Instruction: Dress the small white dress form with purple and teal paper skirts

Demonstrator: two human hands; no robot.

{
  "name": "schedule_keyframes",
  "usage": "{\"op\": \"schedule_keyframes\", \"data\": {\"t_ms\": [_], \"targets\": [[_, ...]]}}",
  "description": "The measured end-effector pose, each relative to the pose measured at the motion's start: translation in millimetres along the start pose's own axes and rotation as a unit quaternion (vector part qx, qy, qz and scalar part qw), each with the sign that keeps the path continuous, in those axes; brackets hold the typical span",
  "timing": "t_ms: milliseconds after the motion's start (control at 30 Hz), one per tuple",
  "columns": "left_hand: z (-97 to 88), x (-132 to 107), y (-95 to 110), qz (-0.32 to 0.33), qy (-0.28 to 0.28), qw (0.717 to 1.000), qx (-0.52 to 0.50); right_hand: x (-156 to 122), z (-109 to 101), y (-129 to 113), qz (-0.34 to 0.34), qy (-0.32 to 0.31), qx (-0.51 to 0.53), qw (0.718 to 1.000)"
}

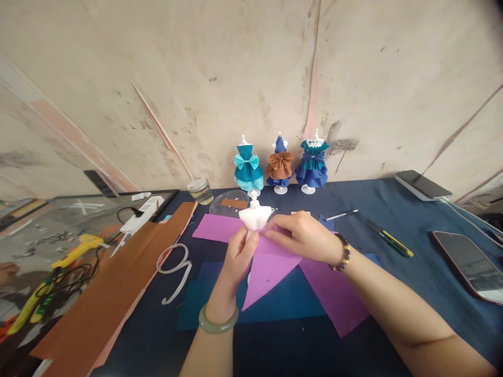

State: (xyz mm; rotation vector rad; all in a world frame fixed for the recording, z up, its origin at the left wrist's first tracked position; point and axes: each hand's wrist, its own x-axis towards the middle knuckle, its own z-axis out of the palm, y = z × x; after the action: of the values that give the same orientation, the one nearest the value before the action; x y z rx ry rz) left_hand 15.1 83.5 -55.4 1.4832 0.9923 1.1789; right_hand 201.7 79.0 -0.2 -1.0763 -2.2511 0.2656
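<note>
My left hand is closed around the stem of a small white mannequin, held upright above the table. My right hand pinches the top edge of a purple paper piece against the mannequin's waist; the paper hangs down in a pointed triangle. More purple paper lies flat under my right wrist, on a teal sheet. My left wrist wears a green bangle, my right a dark bead bracelet.
Three dressed mini mannequins stand by the wall. Brown paper strip, white scissors, glue guns and power strip lie left. A glass jar, pen, cutter knife and phones sit around.
</note>
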Motion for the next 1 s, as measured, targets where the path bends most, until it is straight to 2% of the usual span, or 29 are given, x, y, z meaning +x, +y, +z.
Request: {"op": "schedule_keyframes", "data": {"t_ms": [267, 367, 533, 600, 700, 767, 833, 900, 1000], "targets": [[-0.4, 0.7, 1.8, -0.001, 0.003, 1.000, 0.006, -0.1, -2.5, 0.0, 0.005, -0.007, 0.038, 0.999], [-4.3, 1.6, 2.9, -0.014, 0.019, 1.000, -0.015, 0.9, -7.5, 6.7, 0.035, -0.042, 0.085, 0.995], [-21.5, 10.6, 4.1, -0.027, 0.046, 0.997, -0.047, 4.2, -11.3, 29.5, 0.077, -0.132, 0.155, 0.976], [-27.1, 14.8, 4.0, -0.038, 0.044, 0.997, -0.053, 4.9, -9.6, 32.8, 0.069, -0.114, 0.138, 0.981], [-30.4, 20.1, 0.4, -0.046, 0.047, 0.996, -0.061, 3.5, -3.3, 20.9, 0.014, 0.032, 0.030, 0.999], [-30.6, 23.1, -3.5, -0.044, 0.062, 0.995, -0.061, 0.2, 5.9, 4.0, -0.051, 0.103, -0.029, 0.993], [-30.6, 25.6, -6.7, -0.044, 0.083, 0.994, -0.056, -4.6, 21.6, -14.0, -0.122, 0.108, -0.058, 0.985], [-31.0, 27.5, -8.4, -0.045, 0.110, 0.992, -0.051, -9.8, 43.5, -27.8, -0.179, 0.077, -0.111, 0.975], [-32.2, 29.3, -9.2, -0.050, 0.150, 0.987, -0.038, -15.7, 78.4, -35.7, -0.227, 0.062, -0.192, 0.953]]}}
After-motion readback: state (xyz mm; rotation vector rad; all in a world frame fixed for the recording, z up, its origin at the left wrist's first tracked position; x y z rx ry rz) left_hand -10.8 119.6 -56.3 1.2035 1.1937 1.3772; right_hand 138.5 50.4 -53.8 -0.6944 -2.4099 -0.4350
